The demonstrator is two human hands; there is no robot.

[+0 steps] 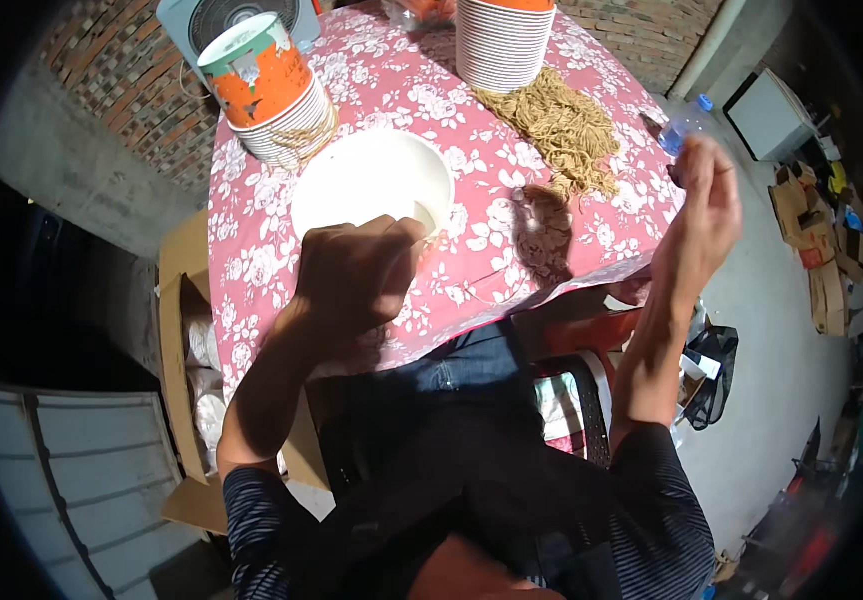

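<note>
A white round bucket (372, 165), its inside facing up, is on the pink flowered table before me. My left hand (357, 270) is closed at its near rim and seems to grip it; the fingertips are hidden. Raised past the table's right edge, my right hand (707, 195) has its fingers pinched together. Motion blurs those fingertips, so what they hold cannot be made out. Beyond the bucket lies a tangled pile of tan cords (557, 130). A stack of orange-and-white paper buckets (262, 85), with cords hanging at its side, stands to the far left.
Another tall bucket stack (505, 45) stands at the back beside the cords. A fan (242, 15) is behind the left stack. Near the right edge is a clear bottle with a blue cap (677, 130). An open cardboard box (184, 300) stands on the floor left of the table.
</note>
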